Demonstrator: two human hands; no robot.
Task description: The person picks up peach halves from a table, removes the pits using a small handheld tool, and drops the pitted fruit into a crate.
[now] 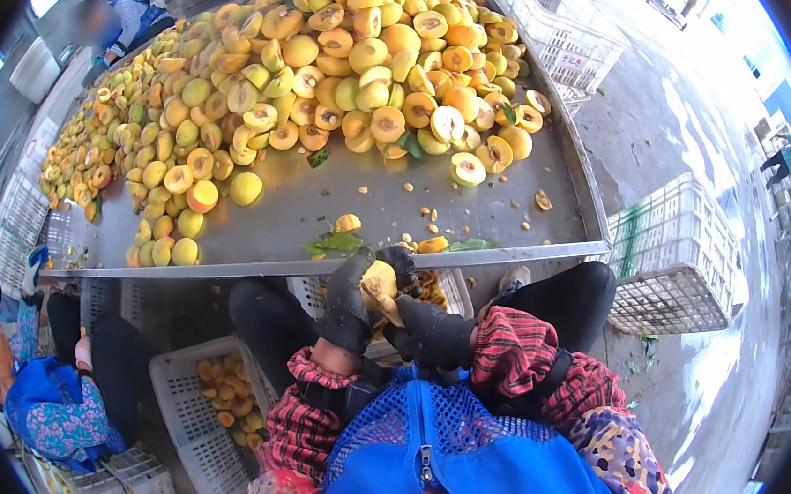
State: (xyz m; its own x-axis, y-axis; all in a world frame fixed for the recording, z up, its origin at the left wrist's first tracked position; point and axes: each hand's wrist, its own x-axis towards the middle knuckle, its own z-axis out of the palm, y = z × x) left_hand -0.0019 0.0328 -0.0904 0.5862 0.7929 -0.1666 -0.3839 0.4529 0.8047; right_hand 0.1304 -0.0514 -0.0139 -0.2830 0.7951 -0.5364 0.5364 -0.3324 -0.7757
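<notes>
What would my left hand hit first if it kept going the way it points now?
Probably the front rim of the steel table, just beyond the left hand, which grips a peach; depth is hard to judge.

the table [317, 207] across the middle of the frame is bare sheet metal, grey with a dull sheen. the left hand [349, 307] and right hand [431, 329] wear dark matt gloves, rough-looking, around a fruit [378, 281] with smooth yellow skin. the crates [177, 379] at lower left and right are white plastic lattice. the apron [432, 451] at the bottom is blue mesh cloth, and the sleeves [517, 349] are plaid fabric.
</notes>
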